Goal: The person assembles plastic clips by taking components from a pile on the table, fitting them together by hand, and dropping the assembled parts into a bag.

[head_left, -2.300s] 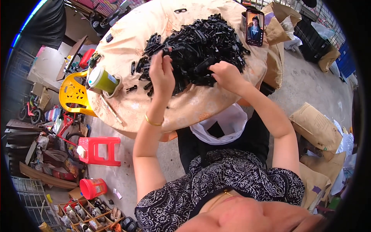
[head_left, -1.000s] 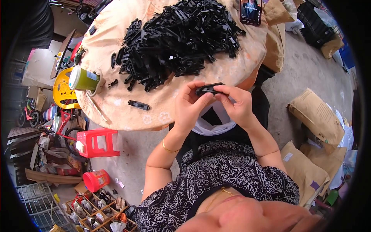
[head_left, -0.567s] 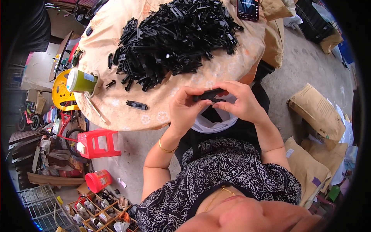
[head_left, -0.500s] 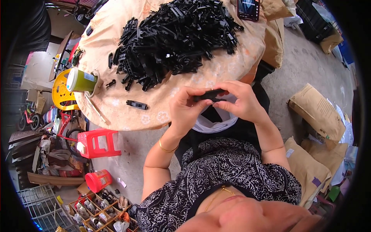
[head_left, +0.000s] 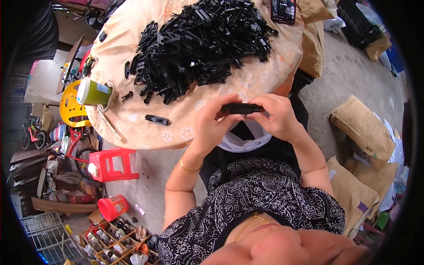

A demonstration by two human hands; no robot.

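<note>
Both my hands hold one long black plastic part between them, just off the near edge of the round cloth-covered table. My left hand pinches its left end and my right hand grips its right end. Behind them a big pile of black plastic parts covers the middle of the table. A single black part lies alone on the cloth to the left of my left hand. A white bag sits open below my hands.
A green cup with a white lid stands at the table's left edge. A phone lies at the far right. On the floor are a red stool, a yellow chair, a red bucket and brown paper sacks.
My hands left the pile and came back to the table's near edge with a black part. Since a second ago they have only shifted slightly while holding it.
</note>
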